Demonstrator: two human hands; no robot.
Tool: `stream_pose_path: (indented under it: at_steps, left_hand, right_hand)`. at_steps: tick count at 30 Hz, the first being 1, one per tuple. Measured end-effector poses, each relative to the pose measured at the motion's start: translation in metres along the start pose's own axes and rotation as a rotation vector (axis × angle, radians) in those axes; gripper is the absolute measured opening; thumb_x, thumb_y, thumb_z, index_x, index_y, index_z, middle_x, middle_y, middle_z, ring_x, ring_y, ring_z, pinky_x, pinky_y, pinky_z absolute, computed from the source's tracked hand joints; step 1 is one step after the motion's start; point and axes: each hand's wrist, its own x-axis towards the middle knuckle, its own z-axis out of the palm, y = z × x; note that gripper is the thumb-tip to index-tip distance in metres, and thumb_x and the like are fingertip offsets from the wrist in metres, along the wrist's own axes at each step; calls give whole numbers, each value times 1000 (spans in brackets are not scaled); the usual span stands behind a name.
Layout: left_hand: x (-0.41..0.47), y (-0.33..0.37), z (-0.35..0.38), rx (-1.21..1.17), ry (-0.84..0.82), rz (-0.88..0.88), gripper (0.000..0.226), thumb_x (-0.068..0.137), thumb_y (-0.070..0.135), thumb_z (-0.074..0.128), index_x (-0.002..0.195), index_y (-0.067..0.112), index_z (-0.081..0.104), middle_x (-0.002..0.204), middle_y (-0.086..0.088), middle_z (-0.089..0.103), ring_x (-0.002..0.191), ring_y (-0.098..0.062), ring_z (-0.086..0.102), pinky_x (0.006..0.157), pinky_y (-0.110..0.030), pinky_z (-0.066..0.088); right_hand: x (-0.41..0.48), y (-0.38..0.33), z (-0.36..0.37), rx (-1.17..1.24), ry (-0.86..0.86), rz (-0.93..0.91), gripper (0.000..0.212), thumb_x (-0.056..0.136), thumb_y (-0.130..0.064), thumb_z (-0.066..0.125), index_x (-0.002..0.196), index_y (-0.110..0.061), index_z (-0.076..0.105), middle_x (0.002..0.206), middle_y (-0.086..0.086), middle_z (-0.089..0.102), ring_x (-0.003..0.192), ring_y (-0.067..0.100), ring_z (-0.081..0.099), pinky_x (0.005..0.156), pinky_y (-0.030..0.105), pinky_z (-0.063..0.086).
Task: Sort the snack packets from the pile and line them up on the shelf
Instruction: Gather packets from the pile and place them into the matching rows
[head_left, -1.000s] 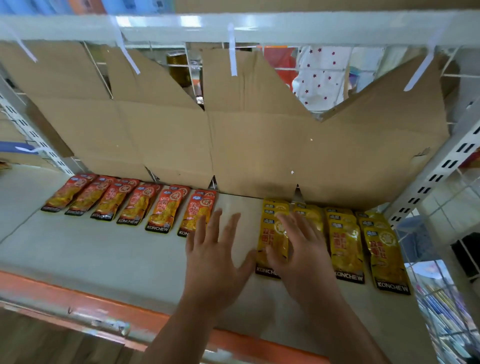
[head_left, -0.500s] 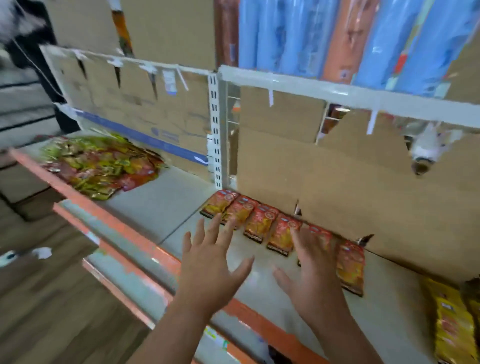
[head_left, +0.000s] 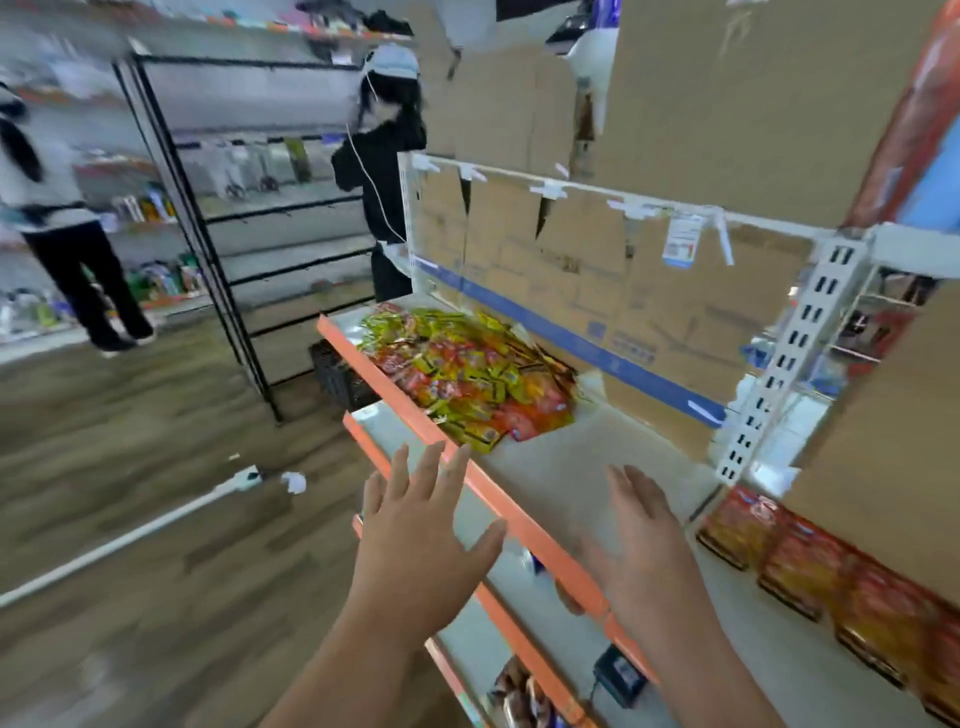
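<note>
Both grips wide and empty, my left hand (head_left: 421, 530) hovers nearest the snack pile (head_left: 467, 374), at one o'clock on the shelf (head_left: 550, 467). From my right hand (head_left: 644, 551) it lies between ten and eleven.

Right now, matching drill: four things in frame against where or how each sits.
Things:
1. pile of snack packets
2. row of red packets
3. left hand
4. right hand

Places or states:
a. lined up, lower right
b. heaped at the far end
c. open, mostly left of the orange edge
d. open, above the shelf board

Pairs: 1-b, 2-a, 3-c, 4-d
</note>
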Motion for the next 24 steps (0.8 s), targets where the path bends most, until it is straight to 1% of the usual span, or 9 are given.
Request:
stream_pose_path:
  at_steps: [6,9,11,13,17,19,21,22,24]
  left_hand:
    - [49,-47,11,83,-17,-18,87,84,82,11,161,44,-3,172,12,-2,159,-24,-12,126,-47,-3]
    - [89,-67,18,101,-9,-21,87,84,82,13,162,44,2,172,11,4,159,-25,-8,128,-49,2]
    - [121,-78,23,129,-29,-27,88,84,83,11,161,44,-2,172,12,3,159,-25,-10,128,-49,3]
    - [157,-87,28,158,-74,-27,87,86,82,13,161,44,-7,172,13,-2,158,-24,-14,128,-50,0]
    - [227,-100,42,198,-172,-3,92,81,83,8,162,42,-7,172,11,-3,158,-23,-14,128,-51,0]
    - [259,-105,54,184,-197,-2,88,86,82,15,162,42,-3,172,11,0,159,-23,-12,128,-50,0]
    - [286,-110,68,186,-198,11,82,93,78,23,163,41,1,172,9,5,159,-24,-9,128,-50,4]
    - [298,-113,76,190,-207,21,80,95,77,25,163,40,2,172,9,7,159,-25,-8,128,-49,5]
    - [318,-118,92,184,-243,35,80,95,75,25,163,39,3,172,10,8,159,-27,-6,128,-47,4]
  right_hand:
    - [62,-20,53,31,-10,-29,76,91,-40,66,157,-18,34,163,9,30,151,29,27,120,45,30]
    - [102,-21,78,50,-4,-23,79,89,-40,69,157,-20,34,161,10,34,148,31,32,116,47,35]
    - [136,-17,92,48,12,-46,84,86,-41,73,157,-19,35,156,13,42,143,35,40,111,49,42]
    - [173,-13,103,49,23,-49,82,86,-43,74,155,-16,40,154,13,45,143,33,42,109,49,44]
    - [238,-5,124,61,19,-1,75,86,-42,75,151,-16,47,157,8,42,146,27,37,116,47,38]
    - [268,-2,135,22,3,12,72,84,-43,75,147,-16,52,149,9,51,139,29,45,111,50,41]
    - [295,0,143,-18,2,49,66,84,-43,74,142,-17,55,137,6,57,128,26,52,103,47,48]
    - [306,1,146,-45,-3,78,64,85,-44,72,141,-19,55,135,4,57,126,24,52,102,44,49]
    - [324,1,154,-117,-23,128,63,88,-48,67,143,-21,52,139,2,54,129,23,49,104,42,46]
